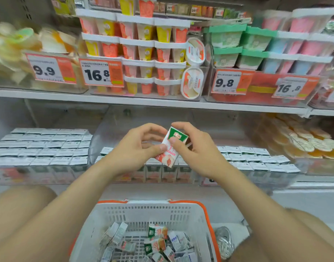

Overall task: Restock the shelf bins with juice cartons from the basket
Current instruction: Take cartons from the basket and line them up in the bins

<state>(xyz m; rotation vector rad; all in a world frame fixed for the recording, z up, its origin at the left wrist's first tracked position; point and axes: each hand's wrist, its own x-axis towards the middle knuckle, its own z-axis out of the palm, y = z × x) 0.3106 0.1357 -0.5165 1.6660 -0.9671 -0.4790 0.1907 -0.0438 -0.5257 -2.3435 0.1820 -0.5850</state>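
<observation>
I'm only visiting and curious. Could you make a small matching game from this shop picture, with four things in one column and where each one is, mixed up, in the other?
Things
1. held carton
2. basket
3. 9.9 price tag
4. green-lidded tubs

Places
A. on the upper shelf, right of middle
B. pinched between the left hand and the right hand
C. front of the upper shelf, left side
D. lowest in the picture, nearest the person

Pairs: 1-B, 2-D, 3-C, 4-A
</observation>
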